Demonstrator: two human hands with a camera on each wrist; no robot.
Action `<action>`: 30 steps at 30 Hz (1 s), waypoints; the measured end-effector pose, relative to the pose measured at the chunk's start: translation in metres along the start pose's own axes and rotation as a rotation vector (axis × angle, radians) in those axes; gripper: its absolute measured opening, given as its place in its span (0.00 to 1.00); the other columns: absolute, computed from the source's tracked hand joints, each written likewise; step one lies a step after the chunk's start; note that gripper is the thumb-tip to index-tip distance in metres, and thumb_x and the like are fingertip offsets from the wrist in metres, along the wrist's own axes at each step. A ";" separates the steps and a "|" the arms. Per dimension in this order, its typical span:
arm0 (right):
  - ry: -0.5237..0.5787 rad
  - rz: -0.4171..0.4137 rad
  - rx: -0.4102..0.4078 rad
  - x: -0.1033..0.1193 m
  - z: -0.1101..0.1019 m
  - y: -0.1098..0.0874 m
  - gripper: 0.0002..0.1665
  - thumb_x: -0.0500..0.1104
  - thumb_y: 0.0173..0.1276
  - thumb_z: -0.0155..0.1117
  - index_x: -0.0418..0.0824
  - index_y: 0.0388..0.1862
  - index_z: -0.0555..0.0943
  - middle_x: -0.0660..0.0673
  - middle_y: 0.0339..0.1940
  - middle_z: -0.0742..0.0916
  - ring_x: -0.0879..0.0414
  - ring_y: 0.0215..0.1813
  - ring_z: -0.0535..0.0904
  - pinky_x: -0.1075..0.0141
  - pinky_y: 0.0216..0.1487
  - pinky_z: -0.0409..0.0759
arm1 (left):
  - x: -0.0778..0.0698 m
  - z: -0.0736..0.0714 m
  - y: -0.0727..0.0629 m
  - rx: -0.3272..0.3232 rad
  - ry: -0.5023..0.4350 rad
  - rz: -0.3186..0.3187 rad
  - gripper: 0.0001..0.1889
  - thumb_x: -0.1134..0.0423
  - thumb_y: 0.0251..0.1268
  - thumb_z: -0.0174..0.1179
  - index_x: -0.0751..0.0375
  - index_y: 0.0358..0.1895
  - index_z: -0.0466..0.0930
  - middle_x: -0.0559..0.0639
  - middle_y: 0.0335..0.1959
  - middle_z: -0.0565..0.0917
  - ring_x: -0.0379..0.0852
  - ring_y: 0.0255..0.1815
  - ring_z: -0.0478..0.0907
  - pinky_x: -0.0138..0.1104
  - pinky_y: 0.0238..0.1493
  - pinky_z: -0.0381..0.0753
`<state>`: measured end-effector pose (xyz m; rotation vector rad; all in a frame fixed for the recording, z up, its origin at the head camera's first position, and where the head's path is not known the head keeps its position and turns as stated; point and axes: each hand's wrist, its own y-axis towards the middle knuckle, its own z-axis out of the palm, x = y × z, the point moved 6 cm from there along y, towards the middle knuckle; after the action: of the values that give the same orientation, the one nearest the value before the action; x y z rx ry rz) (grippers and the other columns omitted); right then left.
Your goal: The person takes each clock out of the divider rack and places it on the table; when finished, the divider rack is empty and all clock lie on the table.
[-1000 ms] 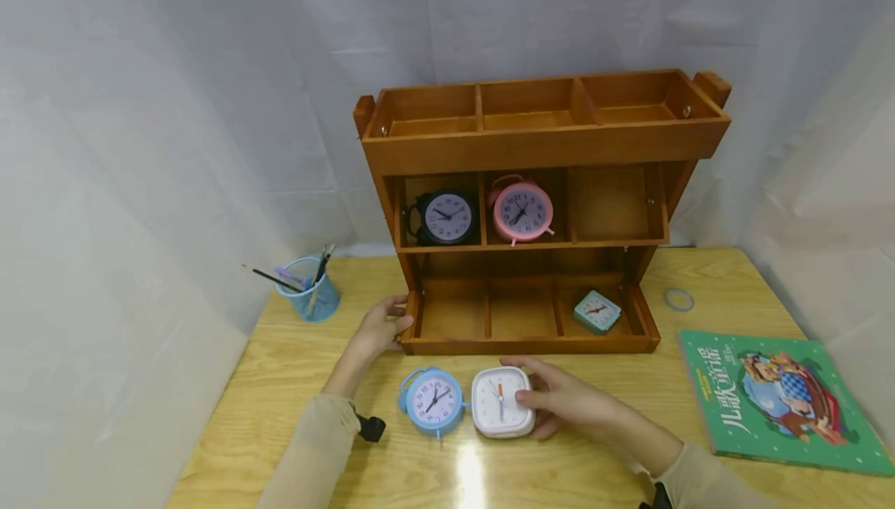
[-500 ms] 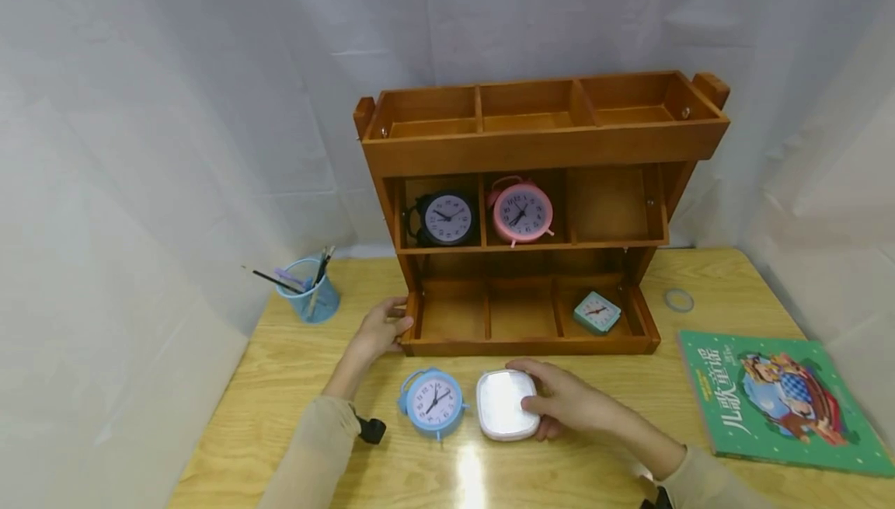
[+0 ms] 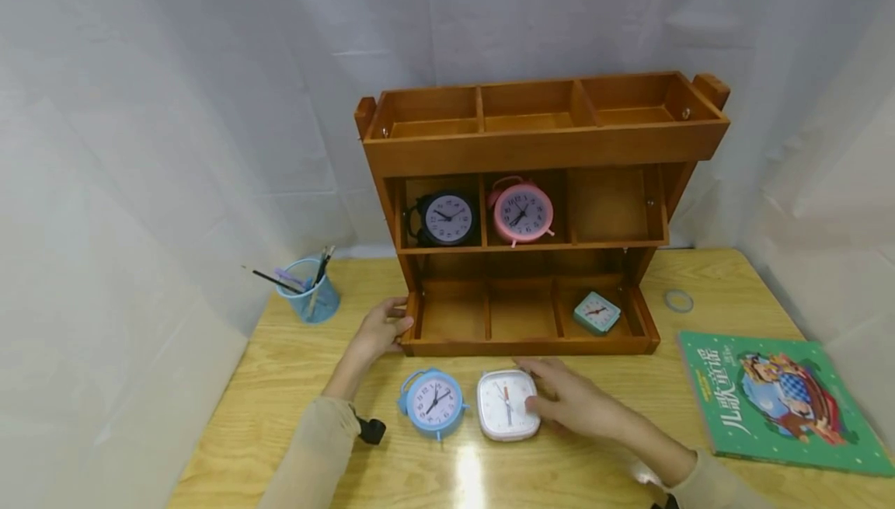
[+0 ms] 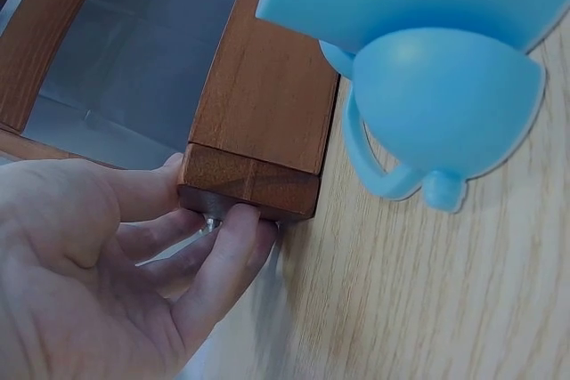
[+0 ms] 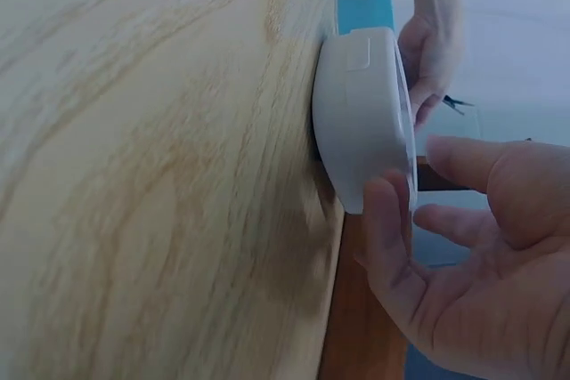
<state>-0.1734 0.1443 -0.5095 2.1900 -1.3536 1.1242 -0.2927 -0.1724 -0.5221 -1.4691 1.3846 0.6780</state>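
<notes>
In the head view, a white square alarm clock lies face up on the table. My right hand is at its right side, thumb over the rim; in the right wrist view that thumb stands slightly off the clock's edge, while one finger overlaps its white casing. Left of it lies a blue round alarm clock. My left hand grips the lower left corner of a brown wooden rack. Up close in the left wrist view, thumb and fingers curl round the wood end.
A black alarm clock and a pink alarm clock stand on the middle shelf. A small green clock lies bottom right. A pen cup stands left; a ring and green book lie right.
The white clock shifted slightly right and tipped, its face flashing with glare half a second ago; now its dial shows again. My right hand's hold has loosened. My left hand stays put.
</notes>
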 end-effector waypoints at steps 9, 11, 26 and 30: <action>-0.476 -0.213 -0.425 0.012 -0.035 -0.007 0.37 0.47 0.73 0.73 0.44 0.78 0.73 0.37 0.60 0.82 0.66 0.26 0.72 0.79 0.20 0.67 | 0.001 -0.002 0.001 -0.013 0.005 -0.001 0.27 0.67 0.82 0.55 0.63 0.79 0.65 0.72 0.73 0.71 0.60 0.57 0.81 0.44 0.45 0.89; -0.600 -0.244 -0.532 0.012 -0.044 -0.007 0.38 0.47 0.70 0.75 0.45 0.77 0.74 0.36 0.60 0.82 0.58 0.31 0.80 0.76 0.21 0.70 | 0.001 -0.003 0.001 -0.014 0.009 0.002 0.27 0.67 0.83 0.55 0.63 0.79 0.64 0.72 0.73 0.71 0.60 0.58 0.80 0.44 0.45 0.89; -0.827 -0.088 -0.633 -0.022 -0.070 0.020 0.43 0.59 0.75 0.67 0.36 0.78 0.70 0.23 0.73 0.72 0.21 0.73 0.70 0.28 0.64 0.77 | 0.003 0.000 0.001 0.000 0.006 0.012 0.26 0.66 0.83 0.55 0.65 0.79 0.65 0.73 0.73 0.71 0.61 0.57 0.82 0.47 0.48 0.90; -0.816 -0.066 -0.629 -0.031 -0.079 0.032 0.39 0.55 0.76 0.68 0.30 0.73 0.74 0.21 0.69 0.75 0.21 0.67 0.74 0.31 0.61 0.80 | 0.004 0.000 0.001 -0.002 0.000 0.011 0.27 0.66 0.83 0.55 0.64 0.79 0.65 0.73 0.73 0.71 0.62 0.59 0.82 0.48 0.49 0.90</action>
<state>-0.2436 0.1974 -0.4868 2.1999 -1.5978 -0.2920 -0.2929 -0.1740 -0.5255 -1.4638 1.3938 0.6861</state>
